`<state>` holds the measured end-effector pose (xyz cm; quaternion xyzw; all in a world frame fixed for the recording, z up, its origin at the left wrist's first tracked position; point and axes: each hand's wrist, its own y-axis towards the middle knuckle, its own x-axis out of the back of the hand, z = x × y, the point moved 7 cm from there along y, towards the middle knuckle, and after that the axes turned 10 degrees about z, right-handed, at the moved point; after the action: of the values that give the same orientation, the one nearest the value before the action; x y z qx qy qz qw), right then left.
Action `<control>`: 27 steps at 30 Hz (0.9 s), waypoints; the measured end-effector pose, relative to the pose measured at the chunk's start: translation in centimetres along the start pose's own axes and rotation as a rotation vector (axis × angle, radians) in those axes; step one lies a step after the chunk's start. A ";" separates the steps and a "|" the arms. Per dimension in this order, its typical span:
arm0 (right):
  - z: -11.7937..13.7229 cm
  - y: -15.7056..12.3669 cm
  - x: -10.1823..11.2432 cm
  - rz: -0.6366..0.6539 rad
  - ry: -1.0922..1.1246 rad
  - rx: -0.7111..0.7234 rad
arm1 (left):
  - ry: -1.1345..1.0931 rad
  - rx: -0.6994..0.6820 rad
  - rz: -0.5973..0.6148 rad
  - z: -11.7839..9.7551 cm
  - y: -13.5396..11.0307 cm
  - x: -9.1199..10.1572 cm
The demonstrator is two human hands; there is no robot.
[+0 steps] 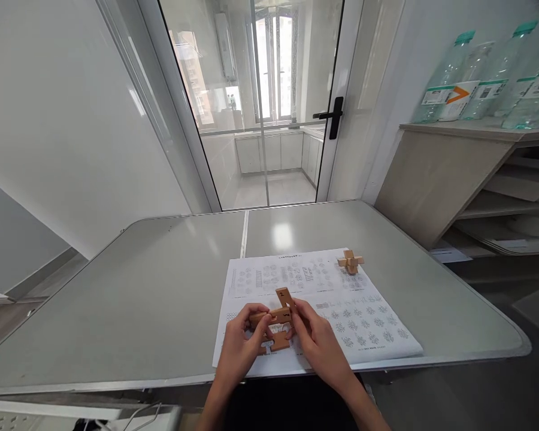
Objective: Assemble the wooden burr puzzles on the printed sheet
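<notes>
In front of me, my left hand (241,340) pinches a notched wooden puzzle piece (279,315) that lies roughly level and bears a dark mark at its right end. My right hand (318,340) grips a second wooden puzzle piece (282,294), tilted upward and marked "2". The two pieces meet between my fingertips; whether they interlock I cannot tell. Just below them, another notched wooden piece (279,342) rests on the printed sheet (312,359), partly hidden by my left hand. An assembled wooden cross-shaped puzzle (351,262) stands on the sheet's far right corner.
The sheet, covered in small diagrams, lies on a grey table (161,299) near its front edge. Beyond is a glass door with a black handle (336,117). At the right, several plastic bottles (487,84) stand on a wooden shelf unit (449,161).
</notes>
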<state>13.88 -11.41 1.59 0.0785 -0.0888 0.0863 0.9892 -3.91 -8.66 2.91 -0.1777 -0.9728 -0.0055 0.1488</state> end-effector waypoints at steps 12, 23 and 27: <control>1.4 -0.4 -0.5 0.066 -0.032 0.082 | -0.036 0.012 -0.100 0.7 0.0 0.9; 1.9 -0.6 -0.9 0.092 -0.080 0.127 | -0.063 0.015 -0.091 0.1 -0.1 0.8; 1.9 -0.7 -1.1 0.096 -0.098 0.166 | -0.055 0.009 -0.055 0.1 0.0 0.6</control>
<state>12.63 -12.57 3.10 0.1601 -0.1332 0.1369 0.9684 -4.43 -8.42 2.95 -0.1504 -0.9810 -0.0004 0.1225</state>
